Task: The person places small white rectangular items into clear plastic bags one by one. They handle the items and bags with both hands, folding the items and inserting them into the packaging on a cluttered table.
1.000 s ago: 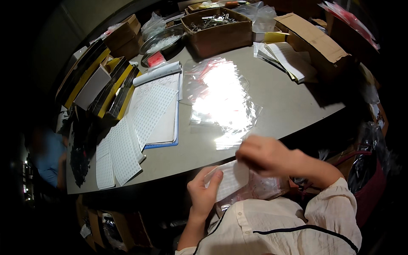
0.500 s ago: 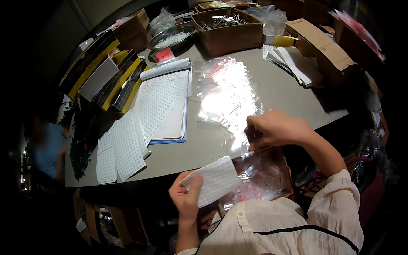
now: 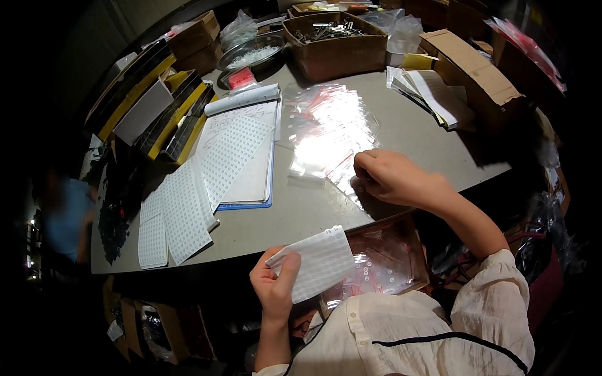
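In my left hand (image 3: 274, 285) is a folded white sheet of round stickers (image 3: 320, 263), pinched between thumb and fingers above my lap. My right hand (image 3: 392, 178) is at the near right edge of a spread of clear zip bags (image 3: 329, 135) on the table. Its fingers are curled together and touch or nearly touch the bags; what lies between the fingertips is hidden. Below the table edge, an open box (image 3: 419, 250) at my lap holds more clear bags (image 3: 376, 269) with red strips and small round white stickers.
Printed sticker sheets (image 3: 182, 213) lie partly over a clipboard (image 3: 268, 182) on the left. Black-and-yellow boxes (image 3: 160, 135) stand beyond them. A cardboard box of metal pieces (image 3: 335, 59) and a round pan (image 3: 251, 57) are at the back. Papers (image 3: 436, 100) rest by a carton at right.
My right hand has moved up and slightly left, from the table's near edge toward the bag spread. The left hand still holds the sticker sheet, now tilted a little differently.
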{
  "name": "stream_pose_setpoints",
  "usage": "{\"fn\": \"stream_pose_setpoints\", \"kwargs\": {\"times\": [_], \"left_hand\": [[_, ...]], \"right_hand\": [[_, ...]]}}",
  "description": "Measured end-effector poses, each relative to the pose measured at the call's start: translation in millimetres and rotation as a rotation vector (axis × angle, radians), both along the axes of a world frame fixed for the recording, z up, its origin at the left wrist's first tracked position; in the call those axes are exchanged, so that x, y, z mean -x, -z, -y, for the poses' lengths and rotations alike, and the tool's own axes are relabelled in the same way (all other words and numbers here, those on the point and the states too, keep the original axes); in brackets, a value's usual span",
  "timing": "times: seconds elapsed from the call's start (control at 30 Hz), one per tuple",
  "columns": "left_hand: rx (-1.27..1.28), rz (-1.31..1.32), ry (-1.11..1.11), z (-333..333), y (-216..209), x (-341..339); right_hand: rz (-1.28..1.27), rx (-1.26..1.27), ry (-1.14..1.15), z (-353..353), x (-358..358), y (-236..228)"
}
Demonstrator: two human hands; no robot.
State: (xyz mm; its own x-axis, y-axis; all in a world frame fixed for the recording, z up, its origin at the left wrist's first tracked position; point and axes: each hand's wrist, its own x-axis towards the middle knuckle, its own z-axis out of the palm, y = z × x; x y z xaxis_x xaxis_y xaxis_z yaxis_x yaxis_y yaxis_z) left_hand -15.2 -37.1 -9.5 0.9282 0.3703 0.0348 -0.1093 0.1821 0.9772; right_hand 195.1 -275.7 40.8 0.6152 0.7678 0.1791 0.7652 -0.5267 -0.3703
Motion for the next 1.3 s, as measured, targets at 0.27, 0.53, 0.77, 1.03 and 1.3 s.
{"fn": "stream_pose_setpoints", "kwargs": {"times": [0.27,0.53,0.77,1.03,1.3], "left_hand": [[-0.032,-0.001,-0.087,-3,-3,7],[-0.052,-0.009,0.028,11,-5,-1],[-0.236,-0.016,0.15,23,-9,-3],[-0.272,-0.037,0.172,25,1,-3],[-0.087,-0.082,0.127,19,12,-8]], "right_hand": [[-0.112,0.253,0.214,35,23,-24],[-0.317,0.047,-0.061,39,58,-32],[-0.135,-0.062,-0.267,18,76,-28],[-0.014,-0.046,-0.282,17,85,-3],[-0.101,-0.137,-0.08,19,31,-13]]}}
